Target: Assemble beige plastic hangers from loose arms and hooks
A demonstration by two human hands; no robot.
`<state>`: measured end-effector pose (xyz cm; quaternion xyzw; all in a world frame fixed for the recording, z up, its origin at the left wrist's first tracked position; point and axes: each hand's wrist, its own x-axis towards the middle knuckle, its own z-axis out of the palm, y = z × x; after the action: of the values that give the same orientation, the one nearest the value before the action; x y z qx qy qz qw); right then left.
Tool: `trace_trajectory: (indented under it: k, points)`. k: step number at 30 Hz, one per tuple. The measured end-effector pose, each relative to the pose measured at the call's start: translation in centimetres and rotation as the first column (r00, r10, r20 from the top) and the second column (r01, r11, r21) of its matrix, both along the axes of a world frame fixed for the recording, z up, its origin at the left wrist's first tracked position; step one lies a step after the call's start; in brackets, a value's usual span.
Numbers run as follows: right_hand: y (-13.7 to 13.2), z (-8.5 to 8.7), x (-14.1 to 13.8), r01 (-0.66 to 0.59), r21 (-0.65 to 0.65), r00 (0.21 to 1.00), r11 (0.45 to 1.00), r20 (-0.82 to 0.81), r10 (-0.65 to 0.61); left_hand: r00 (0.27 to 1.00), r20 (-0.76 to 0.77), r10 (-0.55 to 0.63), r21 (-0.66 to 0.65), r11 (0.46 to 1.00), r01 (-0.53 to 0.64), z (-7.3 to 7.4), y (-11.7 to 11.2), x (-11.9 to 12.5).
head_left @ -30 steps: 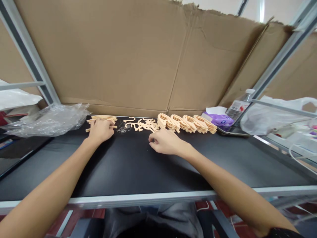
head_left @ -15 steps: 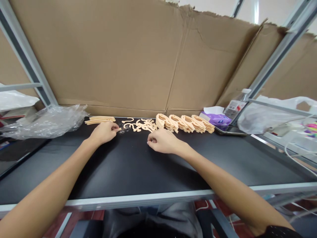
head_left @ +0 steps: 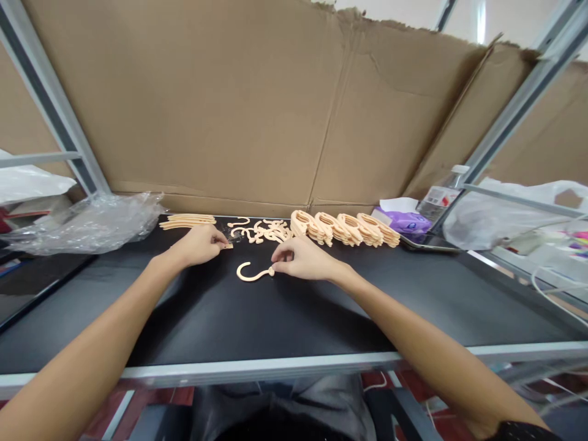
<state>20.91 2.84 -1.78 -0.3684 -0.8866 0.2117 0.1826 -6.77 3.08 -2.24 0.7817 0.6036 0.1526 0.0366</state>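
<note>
In the head view my left hand (head_left: 201,245) is closed, with fingertips pinching a beige strip (head_left: 228,246); its other end is hidden under the hand. My right hand (head_left: 301,258) pinches the knobbed end of a beige hanger hook (head_left: 250,278), whose curve points left over the black tabletop. Behind my hands lies a loose pile of similar hooks (head_left: 273,231). A stack of long beige strips (head_left: 188,220) rests just beyond my left hand. Behind my right hand, several bundles of beige looped hanger parts (head_left: 351,228) stand in a row.
Crumpled clear plastic (head_left: 98,223) lies at the left. At the right are a purple tissue pack (head_left: 407,220), a clear bottle (head_left: 441,196) and a flat dark device (head_left: 429,244). A cardboard wall (head_left: 220,104) closes off the back; metal posts flank the table.
A hook now shows in my right hand, its curve out to the left. My left hand has moved slightly right and toward me with the strip.
</note>
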Motion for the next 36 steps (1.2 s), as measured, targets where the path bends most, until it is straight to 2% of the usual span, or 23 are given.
trace_trajectory:
  k: [2, 8, 13, 15, 18, 21, 24, 28, 33, 36]
  points:
    - [-0.1, -0.2, -0.1, 0.008, -0.001, 1.000, 1.000, 0.005, -0.008, 1.000, 0.007, -0.030, -0.030, 0.999, 0.030, 0.5, -0.4, 0.4]
    - [-0.6, -0.5, -0.7, -0.150, 0.042, 0.986, 0.988, 0.076, 0.147, 0.986, 0.128, -0.103, -0.121, 0.986, 0.119, 1.2, -1.6, 1.9]
    - [-0.3, 0.1, -0.2, -0.129, 0.009, 0.989, 0.992, 0.071, 0.128, 0.983, 0.146, -0.112, -0.123, 0.984, 0.130, 1.4, -1.9, 2.2]
    - [0.0, 0.3, 0.1, -0.107, -0.038, 0.994, 0.994, 0.016, 0.108, 0.982, 0.136, -0.128, -0.115, 0.983, 0.144, 1.4, -1.9, 2.4]
    - [0.5, 0.5, 0.3, -0.062, -0.078, 0.986, 0.995, -0.158, 0.049, 0.980, 0.117, -0.162, -0.082, 0.982, 0.172, 0.9, -2.1, 3.2]
    - [0.8, 0.3, 0.0, -0.013, -0.146, 0.919, 0.989, -0.392, -0.046, 0.973, 0.136, -0.187, -0.046, 0.980, 0.194, 0.0, -2.3, 4.3]
    - [0.8, -0.2, -0.6, -0.040, -0.303, 0.835, 0.952, -0.533, -0.134, 0.966, 0.148, -0.211, -0.037, 0.975, 0.218, -0.7, -2.4, 5.2]
    - [0.6, -0.6, -1.1, -0.064, -0.430, 0.825, 0.900, -0.530, -0.195, 0.953, 0.187, -0.238, -0.041, 0.968, 0.249, -0.4, -2.7, 5.4]
    - [0.4, -0.5, -1.2, -0.052, -0.430, 0.824, 0.901, -0.528, -0.204, 0.958, 0.155, -0.242, -0.168, 0.949, 0.267, 0.9, -3.5, 5.4]
    - [0.5, -0.5, -1.1, -0.052, -0.430, 0.818, 0.901, -0.536, -0.209, 0.930, 0.157, -0.334, -0.164, 0.919, 0.358, 1.2, -3.7, 5.5]
